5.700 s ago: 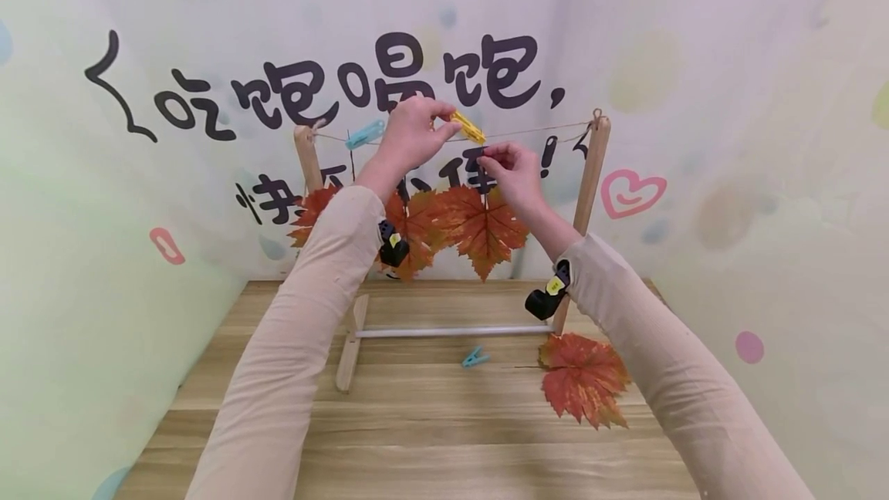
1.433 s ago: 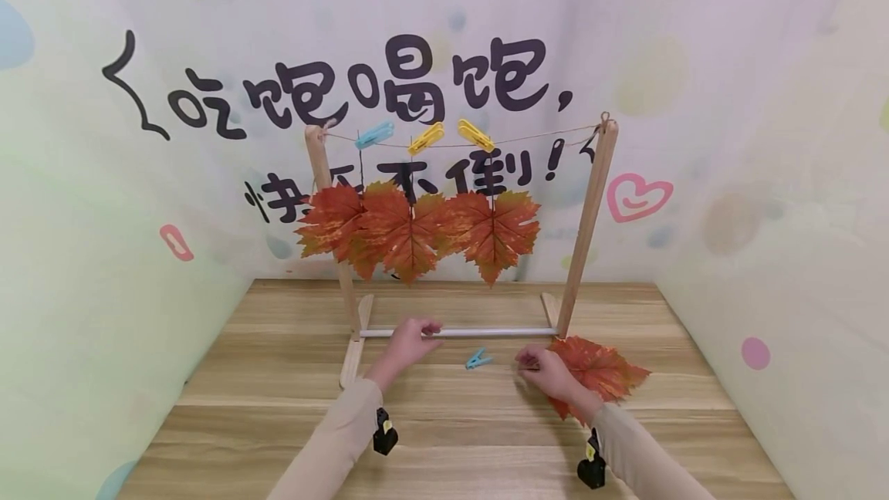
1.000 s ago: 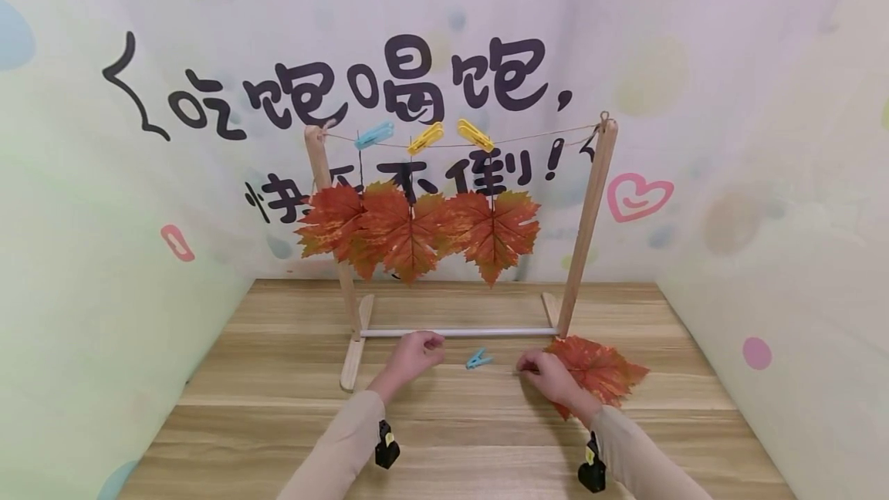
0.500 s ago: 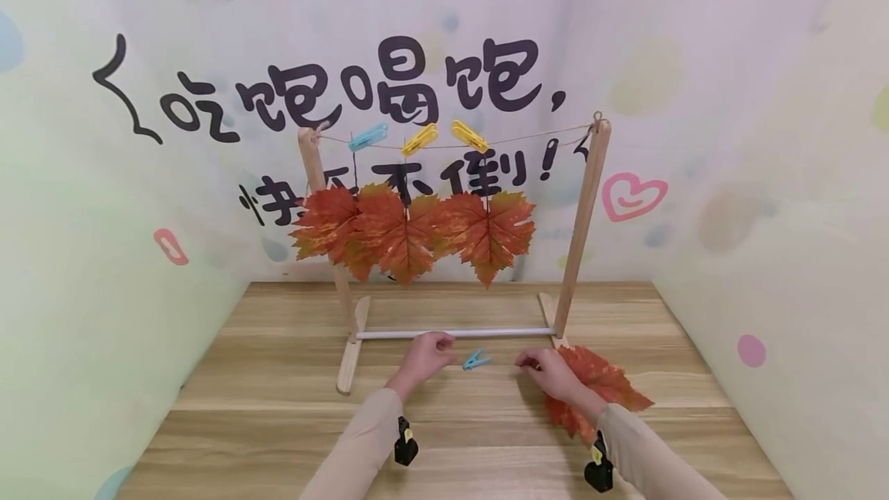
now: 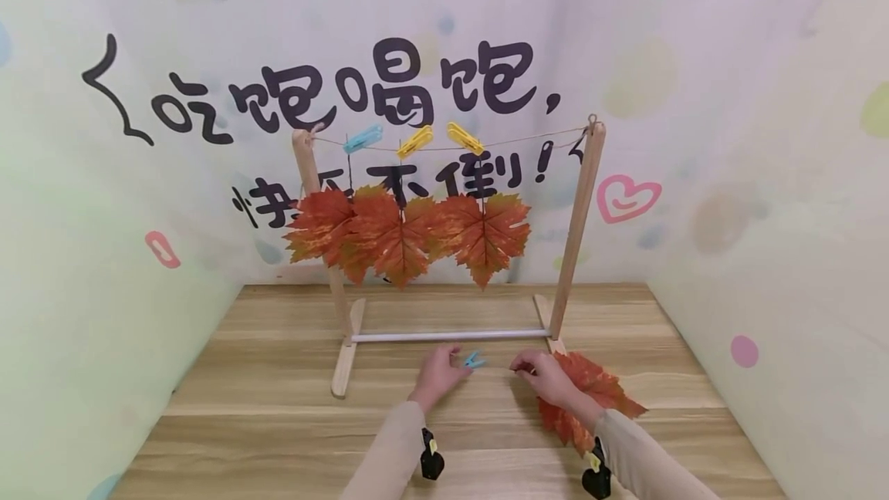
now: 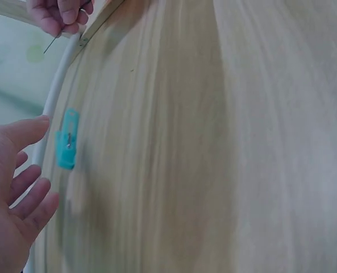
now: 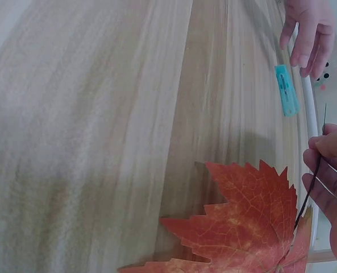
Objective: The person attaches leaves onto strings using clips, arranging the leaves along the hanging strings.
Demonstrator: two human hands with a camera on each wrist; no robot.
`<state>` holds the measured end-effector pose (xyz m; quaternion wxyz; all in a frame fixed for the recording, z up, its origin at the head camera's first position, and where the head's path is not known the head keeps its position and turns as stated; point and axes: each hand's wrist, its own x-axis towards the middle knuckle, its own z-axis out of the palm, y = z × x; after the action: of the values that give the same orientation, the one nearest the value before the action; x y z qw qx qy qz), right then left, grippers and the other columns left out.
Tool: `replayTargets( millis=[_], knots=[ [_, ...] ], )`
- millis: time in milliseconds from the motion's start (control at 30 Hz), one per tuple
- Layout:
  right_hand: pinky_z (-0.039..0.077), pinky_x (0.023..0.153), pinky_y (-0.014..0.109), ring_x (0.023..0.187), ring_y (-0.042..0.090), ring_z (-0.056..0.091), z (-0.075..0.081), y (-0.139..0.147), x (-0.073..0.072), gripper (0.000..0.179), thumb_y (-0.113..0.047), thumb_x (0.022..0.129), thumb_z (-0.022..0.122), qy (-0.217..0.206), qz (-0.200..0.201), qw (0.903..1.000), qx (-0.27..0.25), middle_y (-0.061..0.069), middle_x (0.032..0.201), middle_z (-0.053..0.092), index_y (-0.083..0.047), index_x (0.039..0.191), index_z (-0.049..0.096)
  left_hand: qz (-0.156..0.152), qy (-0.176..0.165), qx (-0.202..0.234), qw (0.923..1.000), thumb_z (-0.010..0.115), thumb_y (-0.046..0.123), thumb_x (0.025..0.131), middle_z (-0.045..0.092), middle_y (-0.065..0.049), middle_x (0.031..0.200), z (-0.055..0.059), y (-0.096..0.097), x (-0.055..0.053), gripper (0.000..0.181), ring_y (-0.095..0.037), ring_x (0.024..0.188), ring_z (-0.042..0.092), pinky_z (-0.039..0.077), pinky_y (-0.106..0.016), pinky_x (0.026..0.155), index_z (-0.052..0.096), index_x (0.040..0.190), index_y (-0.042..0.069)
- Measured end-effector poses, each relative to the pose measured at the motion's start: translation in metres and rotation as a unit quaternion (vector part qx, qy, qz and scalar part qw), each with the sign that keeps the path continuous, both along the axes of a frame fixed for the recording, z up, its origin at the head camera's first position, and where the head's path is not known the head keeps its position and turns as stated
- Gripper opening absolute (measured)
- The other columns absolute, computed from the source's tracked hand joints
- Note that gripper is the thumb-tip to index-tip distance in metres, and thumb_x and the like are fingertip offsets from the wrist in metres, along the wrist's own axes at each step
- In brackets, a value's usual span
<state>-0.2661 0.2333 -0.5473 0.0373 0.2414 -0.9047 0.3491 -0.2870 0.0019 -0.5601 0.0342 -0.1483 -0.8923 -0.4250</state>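
My left hand is just left of a light blue clothespin lying on the table. In the left wrist view, its thumb and fingers are spread and apart from the clothespin. My right hand pinches the thin dark stem of an orange-red artificial maple leaf. The leaf's blade hangs under and beside the right wrist, low over the table, and the forearm hides part of it.
Behind the hands stands a wooden frame with a white crossbar and a string. From the string hang three similar leaves, held by a blue clothespin and two yellow clothespins. Printed cloth walls surround the table.
Both hands have come down from the string, where the third leaf now hangs from a yellow clothespin. My right hand has taken the table leaf's stem; my left has moved right toward the blue clothespin.
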Motion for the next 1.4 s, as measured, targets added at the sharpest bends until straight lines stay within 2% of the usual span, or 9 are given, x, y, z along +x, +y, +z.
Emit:
replayTargets(
  millis=[167,333,533,633,800,833,933,1100,1400],
  knots=[
    [0.049,0.063,0.024,0.074,0.010,0.057,-0.002,0.001,0.002,0.012,0.007,0.081,0.060,0.007,0.001,1.0000,-0.003,0.006,0.083,0.064,-0.002,0.086,0.067,0.031,0.006,0.001,0.9995,0.077,0.014,0.070,0.064,-0.011,0.095,-0.010,0.008,0.004,0.042,-0.024,0.085,0.059,0.049,-0.037,0.074,0.062,0.106,-0.001],
    [0.048,0.062,0.023,0.072,0.011,0.057,-0.004,0.001,0.003,0.013,0.008,0.081,0.059,0.004,0.007,0.9999,-0.008,0.008,0.083,0.065,-0.001,0.086,0.067,0.071,0.013,-0.002,0.9974,0.074,0.011,0.070,0.066,-0.004,0.086,-0.017,0.017,0.007,0.028,-0.018,0.078,0.060,0.049,-0.032,0.067,0.067,0.096,0.004],
    [0.049,0.061,0.024,0.071,0.011,0.057,-0.007,-0.003,0.005,0.012,0.006,0.081,0.058,0.003,0.032,0.9989,-0.034,0.007,0.081,0.065,-0.001,0.086,0.066,0.080,0.053,0.010,0.9954,0.075,0.003,0.067,0.066,-0.004,0.080,-0.020,0.024,0.012,0.020,-0.017,0.073,0.061,0.048,-0.027,0.063,0.068,0.086,0.005],
    [0.048,0.059,0.022,0.070,0.006,0.055,-0.013,-0.001,0.002,0.009,-0.001,0.085,0.057,0.028,0.065,0.9960,-0.054,0.004,0.080,0.064,-0.003,0.087,0.066,0.082,0.057,0.017,0.9948,0.074,0.001,0.067,0.066,-0.004,0.078,-0.019,0.022,0.014,0.019,-0.016,0.071,0.060,0.048,-0.026,0.062,0.069,0.084,0.005],
    [0.048,0.058,0.023,0.070,0.008,0.056,-0.014,0.000,0.003,0.010,0.003,0.083,0.057,0.032,0.057,0.9966,-0.051,0.005,0.079,0.065,-0.002,0.085,0.066,0.060,0.047,0.016,0.9969,0.072,0.002,0.069,0.064,-0.004,0.077,-0.015,0.014,0.018,0.016,-0.016,0.070,0.058,0.047,-0.026,0.062,0.069,0.086,0.003],
    [0.048,0.058,0.024,0.070,0.009,0.056,-0.007,-0.003,0.007,0.011,0.007,0.081,0.058,0.016,0.041,0.9981,-0.043,0.007,0.079,0.065,-0.001,0.084,0.066,0.053,0.046,0.017,0.9974,0.072,0.001,0.069,0.064,-0.005,0.077,-0.015,0.012,0.018,0.017,-0.016,0.070,0.058,0.047,-0.026,0.062,0.069,0.086,0.001],
    [0.048,0.060,0.024,0.071,0.013,0.057,-0.007,-0.003,0.006,0.013,0.008,0.081,0.058,-0.004,0.021,0.9995,-0.023,0.007,0.080,0.065,-0.001,0.085,0.066,0.024,0.039,0.030,0.9985,0.069,-0.003,0.069,0.065,-0.007,0.078,-0.016,0.004,0.019,0.021,-0.017,0.070,0.059,0.048,-0.026,0.062,0.068,0.090,-0.001],
    [0.047,0.061,0.022,0.072,0.013,0.057,-0.002,-0.004,0.006,0.012,0.006,0.083,0.058,-0.024,0.010,0.9996,-0.007,0.007,0.083,0.065,-0.001,0.088,0.066,-0.009,0.023,0.029,0.9993,0.069,-0.002,0.069,0.064,-0.005,0.077,-0.020,-0.013,0.019,0.021,-0.014,0.070,0.059,0.047,-0.022,0.062,0.067,0.090,-0.001],
    [0.048,0.061,0.024,0.072,0.010,0.057,0.004,0.000,0.005,0.010,0.006,0.082,0.059,0.002,0.021,0.9997,-0.009,0.011,0.084,0.066,0.000,0.087,0.066,-0.043,0.013,0.019,0.9988,0.072,0.000,0.069,0.063,-0.004,0.078,-0.020,-0.049,0.028,0.019,-0.011,0.068,0.056,0.046,-0.019,0.061,0.065,0.086,-0.001]
  ],
)
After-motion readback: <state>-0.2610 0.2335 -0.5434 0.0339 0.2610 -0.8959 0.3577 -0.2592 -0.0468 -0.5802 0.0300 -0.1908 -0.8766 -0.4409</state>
